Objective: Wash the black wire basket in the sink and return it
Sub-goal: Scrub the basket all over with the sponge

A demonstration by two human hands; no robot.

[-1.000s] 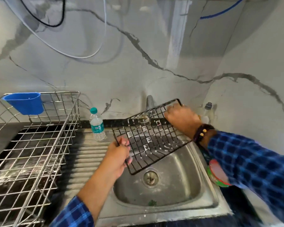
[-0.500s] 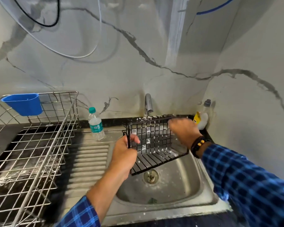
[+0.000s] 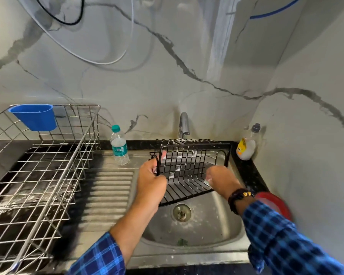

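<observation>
**As the basket swings upright over the sink, the scrub moves to its floor**

Since a second ago the basket (image 3: 189, 161) has been turned. Then it lay tilted with its base toward the camera. Now it is held over the sink (image 3: 213, 225), above the drain (image 3: 182, 212), with its open side toward the person and white suds on its wires.

The left hand (image 3: 150, 181) has kept its place at the basket's left edge, fingers and thumb wrapped round the frame. The right hand (image 3: 219, 180) has left the far top corner and dropped to the lower right of the basket's floor. Its fingers are curled there over something pale. I cannot tell whether that is a pad, foam or only the wire.

I judge the wash to be mid-scrub, with the soaping passing to a fresh face. No water shows at the tap (image 3: 184, 124), so rinsing and the return likely remain.

Counted:
- one basket, two hands, one tap behind the sink, one drain
- one water bottle (image 3: 119, 145) at the sink's back left
- one soap bottle (image 3: 246, 145) at its back right
- one steel rack (image 3: 48, 175) left of the sink, with one blue cup (image 3: 34, 117) hung on its rim
- one red disc (image 3: 274, 203) right of the sink, partly behind the sleeve
</observation>
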